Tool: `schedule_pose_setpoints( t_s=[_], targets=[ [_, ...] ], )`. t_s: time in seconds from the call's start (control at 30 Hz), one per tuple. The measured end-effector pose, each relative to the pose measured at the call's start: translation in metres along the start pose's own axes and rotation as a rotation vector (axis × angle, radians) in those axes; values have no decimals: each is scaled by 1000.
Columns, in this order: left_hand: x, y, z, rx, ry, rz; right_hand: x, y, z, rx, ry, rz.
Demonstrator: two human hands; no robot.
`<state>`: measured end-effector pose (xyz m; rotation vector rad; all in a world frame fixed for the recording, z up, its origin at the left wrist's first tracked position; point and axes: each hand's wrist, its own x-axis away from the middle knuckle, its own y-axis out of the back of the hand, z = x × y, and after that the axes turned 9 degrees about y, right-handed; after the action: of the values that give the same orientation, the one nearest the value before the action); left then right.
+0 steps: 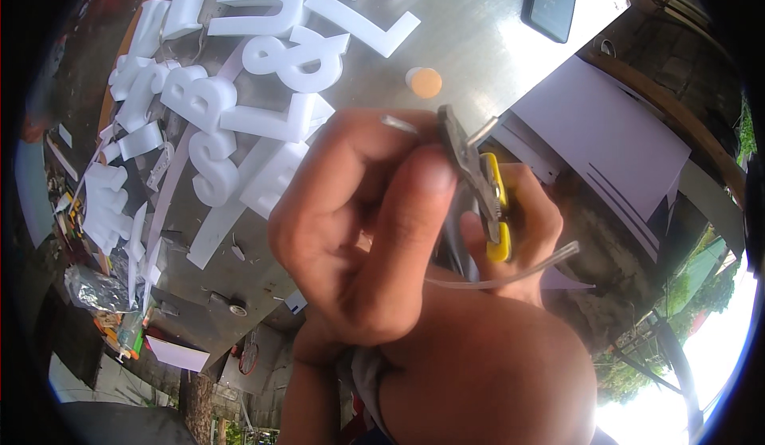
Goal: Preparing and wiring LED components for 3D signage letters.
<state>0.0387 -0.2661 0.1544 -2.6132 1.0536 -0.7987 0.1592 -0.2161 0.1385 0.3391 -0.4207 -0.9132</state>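
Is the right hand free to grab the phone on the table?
Probably not right now: the right hand is gripping yellow-handled pliers, which would likely need putting down first. Nothing seems to cover the phone, though.

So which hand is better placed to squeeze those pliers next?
Probably the right hand: it holds the yellow-handled pliers by the handles, while the left hand is curled, its thumb beside their jaws.

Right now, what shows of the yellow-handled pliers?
The yellow-handled pliers look metal, grey at the jaws, with yellow-covered handles. They slant in midair, jaws up and leftward, handles in the grip of the right hand. The jaws appear beside the thumb tip of the left hand and a clear strand; whether they touch either, or stand open, I cannot tell.
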Motion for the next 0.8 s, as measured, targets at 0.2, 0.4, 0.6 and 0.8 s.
schedule_pose_setpoints(
  t_s=[0.2,0.4,0.6,0.8],
  targets=[
    [5,-5,1,88,54,-34,1,1,2,-142,-11,92],
    [18,1,-6,11,-4,-157,4,-6,4,-585,-380,6],
    [25,14,-2,-44,-72,-53,16,16,15,-724,-326,-119],
    [14,28,0,-102,-99,99,-13,13,-16,-2,-51,-1]
  ],
)
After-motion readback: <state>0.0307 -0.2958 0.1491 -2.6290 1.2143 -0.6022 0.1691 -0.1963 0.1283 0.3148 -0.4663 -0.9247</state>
